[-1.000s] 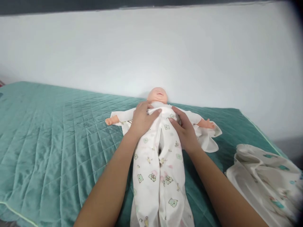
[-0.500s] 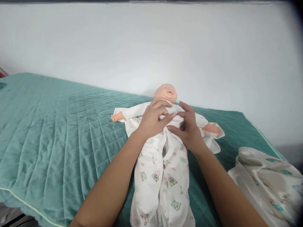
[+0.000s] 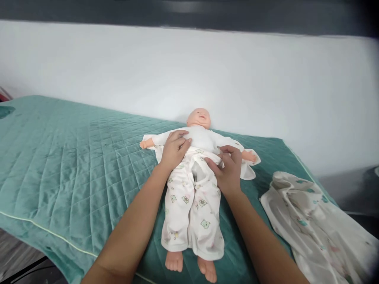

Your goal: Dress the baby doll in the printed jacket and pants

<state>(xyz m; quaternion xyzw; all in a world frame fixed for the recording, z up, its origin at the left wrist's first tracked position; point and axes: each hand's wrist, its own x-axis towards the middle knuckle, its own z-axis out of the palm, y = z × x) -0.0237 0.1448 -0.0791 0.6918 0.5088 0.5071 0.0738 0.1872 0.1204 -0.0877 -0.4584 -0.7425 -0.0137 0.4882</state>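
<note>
A baby doll lies on its back with its arms spread, its torso and arms white. It wears white baby pants printed with green and pink animals, and both feet show below the cuffs. My left hand rests on the side of the doll's belly above the waistband, fingers slightly apart. At the other side of the waist my right hand has its thumb and bent fingers on the waistband. White cloth with a print lies under both doll arms. A dark opening shows at the crotch of the pants.
A green quilted cover lies under the doll, its pale-piped edge at the lower left. At the right lies a crumpled white printed cloth. A white wall rises behind the doll's head.
My hands have moved apart, from the middle of the belly to the two sides of the waist. The view has tilted up and drawn back, so the doll's feet now show.
</note>
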